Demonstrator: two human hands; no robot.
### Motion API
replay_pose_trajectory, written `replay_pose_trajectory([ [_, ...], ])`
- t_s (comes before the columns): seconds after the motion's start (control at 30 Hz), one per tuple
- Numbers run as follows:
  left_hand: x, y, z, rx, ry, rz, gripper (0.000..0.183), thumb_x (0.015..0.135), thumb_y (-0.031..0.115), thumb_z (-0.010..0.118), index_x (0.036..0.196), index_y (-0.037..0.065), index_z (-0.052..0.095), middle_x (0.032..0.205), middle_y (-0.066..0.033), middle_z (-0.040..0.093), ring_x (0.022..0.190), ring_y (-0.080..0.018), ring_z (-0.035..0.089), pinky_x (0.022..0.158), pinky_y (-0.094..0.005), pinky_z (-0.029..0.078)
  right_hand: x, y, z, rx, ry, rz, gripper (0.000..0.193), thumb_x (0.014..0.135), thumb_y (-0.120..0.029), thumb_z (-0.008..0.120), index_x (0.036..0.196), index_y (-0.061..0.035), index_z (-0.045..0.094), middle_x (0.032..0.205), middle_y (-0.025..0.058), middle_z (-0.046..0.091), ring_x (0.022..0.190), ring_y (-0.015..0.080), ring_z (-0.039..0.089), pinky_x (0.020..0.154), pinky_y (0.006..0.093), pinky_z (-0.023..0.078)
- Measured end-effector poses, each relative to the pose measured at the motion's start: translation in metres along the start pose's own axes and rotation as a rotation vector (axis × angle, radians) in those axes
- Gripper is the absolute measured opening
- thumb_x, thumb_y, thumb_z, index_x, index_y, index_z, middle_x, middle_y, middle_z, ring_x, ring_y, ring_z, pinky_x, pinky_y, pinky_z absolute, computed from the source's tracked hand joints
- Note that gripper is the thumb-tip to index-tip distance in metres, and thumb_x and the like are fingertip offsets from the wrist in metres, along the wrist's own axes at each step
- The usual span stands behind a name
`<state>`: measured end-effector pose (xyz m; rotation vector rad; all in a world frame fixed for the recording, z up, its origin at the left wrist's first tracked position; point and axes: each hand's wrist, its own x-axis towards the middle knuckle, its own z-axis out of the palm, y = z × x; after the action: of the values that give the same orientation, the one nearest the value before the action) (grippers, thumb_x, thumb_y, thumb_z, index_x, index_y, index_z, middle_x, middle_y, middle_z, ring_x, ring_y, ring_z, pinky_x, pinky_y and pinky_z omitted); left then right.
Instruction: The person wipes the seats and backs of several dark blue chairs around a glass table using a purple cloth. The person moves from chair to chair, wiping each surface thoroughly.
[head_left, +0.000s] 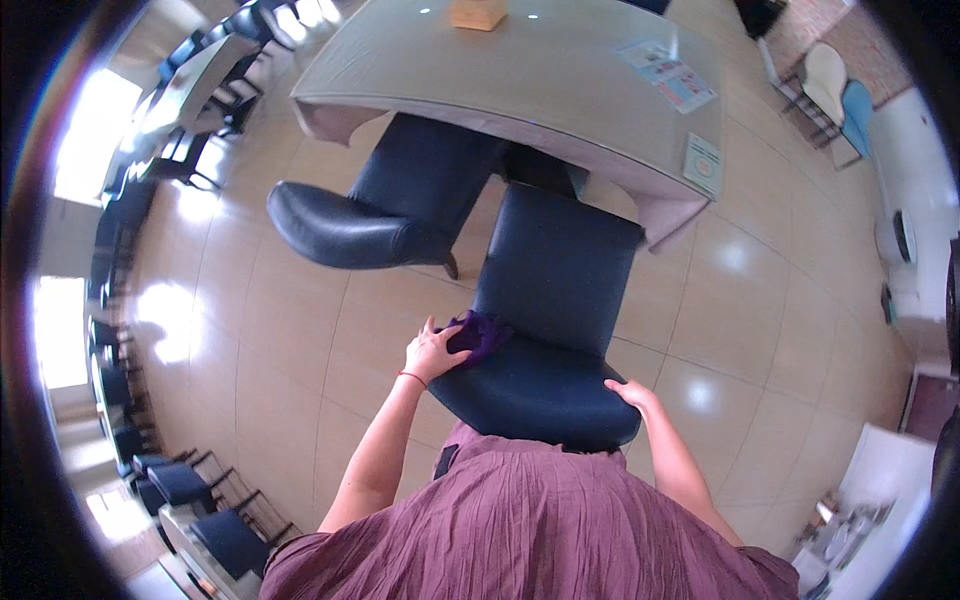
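Right in front of me stands a dark blue padded chair [540, 385], its backrest toward me and its seat toward the table. My left hand [436, 350] presses a crumpled purple cloth [480, 338] against the left side of the backrest, its fingers curled over the cloth's edge. On the backrest's right edge rests my right hand [632, 393], thumb on the near face and the other fingers hidden behind the edge. A red string circles my left wrist.
A second dark blue chair [350, 225] stands to the left. Ahead is a cloth-covered table [540, 75] with a wooden box [478, 13], printed sheets [668, 75] and a small card [702, 163]. More tables and chairs line the left; white and blue chairs [840, 95] stand far right.
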<state>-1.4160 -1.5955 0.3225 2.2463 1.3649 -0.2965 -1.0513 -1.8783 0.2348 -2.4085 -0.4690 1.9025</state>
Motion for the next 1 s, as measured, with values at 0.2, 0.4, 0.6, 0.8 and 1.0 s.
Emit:
replay_pose_trajectory([
  [0.2, -0.060, 0.009, 0.006, -0.003, 0.208, 0.207, 0.041, 0.081, 0.052, 0.074, 0.116, 0.031, 0.075, 0.145, -0.0059, 0.054, 0.148, -0.0488, 0.021, 0.112, -0.0662, 0.029, -0.054, -0.091, 0.035, -0.620, 0.381, -0.539, 0.068, 0.079, -0.024, 0.077, 0.139, -0.0058, 0.051, 0.139, 0.0215, 0.056, 0.129, 0.0368, 0.054, 0.107, 0.0459, 0.046],
  [0.4, -0.058, 0.000, 0.003, 0.018, 0.259, 0.284, 0.025, 0.088, 0.037, 0.069, 0.108, 0.023, 0.076, 0.128, -0.0014, 0.067, 0.140, -0.0349, 0.044, 0.100, -0.0576, 0.044, -0.052, -0.208, 0.123, -0.578, 0.403, -1.183, 0.075, 0.077, 0.001, 0.070, 0.145, -0.0177, 0.046, 0.146, 0.0161, 0.051, 0.135, 0.0373, 0.048, 0.113, 0.0438, 0.041],
  [0.6, -0.035, -0.053, -0.044, -0.386, 0.281, 0.252, 0.020, 0.094, 0.031, 0.064, 0.095, 0.011, 0.068, 0.112, -0.0134, 0.068, 0.111, -0.0348, 0.063, 0.093, -0.0476, 0.047, -0.029, -0.267, 0.130, -0.418, 0.423, -1.324, 0.028, 0.072, -0.001, 0.075, 0.096, -0.0047, 0.062, 0.126, 0.0137, 0.066, 0.125, 0.0401, 0.057, 0.106, 0.0454, 0.047],
  [0.8, -0.047, -0.098, -0.086, -0.467, 0.447, 0.342, 0.026, 0.097, 0.027, 0.062, 0.110, 0.006, 0.068, 0.124, -0.0105, 0.067, 0.125, -0.0334, 0.059, 0.116, -0.0507, 0.034, -0.159, -0.343, 0.100, -0.383, 0.354, -1.287, 0.020, 0.072, -0.004, 0.076, 0.085, 0.0008, 0.062, 0.113, 0.0140, 0.070, 0.110, 0.0317, 0.066, 0.094, 0.0391, 0.052],
  [1.0, -0.065, -0.094, -0.035, -1.030, 0.010, 0.334, 0.039, 0.103, 0.036, 0.050, 0.127, 0.008, 0.062, 0.144, -0.0229, 0.052, 0.134, -0.0380, 0.050, 0.111, -0.0445, 0.041, -0.208, -0.310, 0.097, -0.732, -0.025, -0.842, 0.040, 0.078, -0.028, 0.081, 0.105, -0.0013, 0.070, 0.103, 0.0157, 0.073, 0.097, 0.0319, 0.071, 0.089, 0.0378, 0.054],
])
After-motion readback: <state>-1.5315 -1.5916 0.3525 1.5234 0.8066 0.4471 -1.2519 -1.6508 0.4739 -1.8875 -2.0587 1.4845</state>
